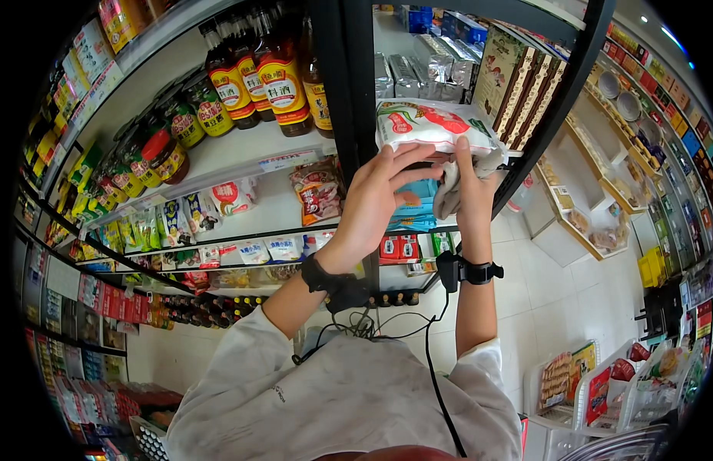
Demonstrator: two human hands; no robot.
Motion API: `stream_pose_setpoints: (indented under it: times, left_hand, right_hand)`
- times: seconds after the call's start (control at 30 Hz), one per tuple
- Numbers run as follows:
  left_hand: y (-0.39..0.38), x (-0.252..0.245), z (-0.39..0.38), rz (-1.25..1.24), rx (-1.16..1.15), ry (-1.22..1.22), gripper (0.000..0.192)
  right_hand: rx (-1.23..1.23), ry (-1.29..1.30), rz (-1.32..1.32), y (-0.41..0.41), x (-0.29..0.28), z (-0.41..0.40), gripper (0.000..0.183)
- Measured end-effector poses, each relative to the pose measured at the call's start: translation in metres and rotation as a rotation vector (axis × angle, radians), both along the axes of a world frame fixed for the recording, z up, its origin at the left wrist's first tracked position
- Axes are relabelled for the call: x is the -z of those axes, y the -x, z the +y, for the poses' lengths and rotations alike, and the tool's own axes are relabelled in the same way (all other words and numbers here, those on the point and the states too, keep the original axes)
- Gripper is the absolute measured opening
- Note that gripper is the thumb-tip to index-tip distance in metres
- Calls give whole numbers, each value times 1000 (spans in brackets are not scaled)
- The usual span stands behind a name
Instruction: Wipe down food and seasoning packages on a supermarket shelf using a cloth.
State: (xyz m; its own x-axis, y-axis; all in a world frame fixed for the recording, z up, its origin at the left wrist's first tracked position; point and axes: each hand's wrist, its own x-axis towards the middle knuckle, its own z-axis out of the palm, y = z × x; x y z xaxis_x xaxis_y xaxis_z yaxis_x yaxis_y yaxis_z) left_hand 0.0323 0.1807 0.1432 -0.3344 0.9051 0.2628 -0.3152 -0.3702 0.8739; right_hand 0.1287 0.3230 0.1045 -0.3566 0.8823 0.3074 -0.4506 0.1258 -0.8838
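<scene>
Both my hands are at a white plastic package (431, 124) with red and green print, at the front of a shelf right of the black upright. My left hand (376, 196) touches the package's near left edge with its fingertips, fingers spread. My right hand (474, 190) has its thumb on the package's near side and grips a grey cloth (448, 190), which hangs below the package. Light blue packets (414, 207) lie on the shelf beneath. Behind the package stand silver foil packs (411, 75); brown patterned boxes (515, 86) stand at its right.
Left of the black shelf upright (345, 75) are cooking wine bottles (281, 86), jars, one a red-lidded jar (165, 157), and bagged goods below. Black cables (362, 328) run between my wrists. Display bins (598, 196) stand at the right, wire racks (607, 392) at the lower right.
</scene>
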Motion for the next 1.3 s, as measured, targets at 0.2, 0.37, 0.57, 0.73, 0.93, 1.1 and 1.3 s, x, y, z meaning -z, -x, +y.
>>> stream_pose_setpoints:
  times: [0.2, 0.37, 0.57, 0.73, 0.93, 1.1, 1.3]
  left_hand:
    - [9, 4, 9, -21, -44, -15, 54]
    - [4, 7, 9, -37, -26, 17, 56]
    - [3, 26, 7, -119, 132, 144, 55]
    - [4, 21, 4, -152, 130, 101, 57]
    - [9, 25, 16, -293, 107, 32, 58]
    - [16, 21, 25, -317, 78, -8, 62]
    - [21, 19, 35, -299, 73, -49, 64]
  right_hand:
    - [-55, 60, 138, 5, 3, -11, 27]
    - [124, -54, 40, 10, 9, 6, 27]
    - [220, -87, -34, 17, 15, 4, 29]
    - [195, -76, 14, 7, 22, -13, 26]
    - [220, -33, 43, -2, 39, -22, 28]
    - [91, 21, 102, -9, 36, -20, 30]
    - [44, -6, 84, -6, 31, -21, 34]
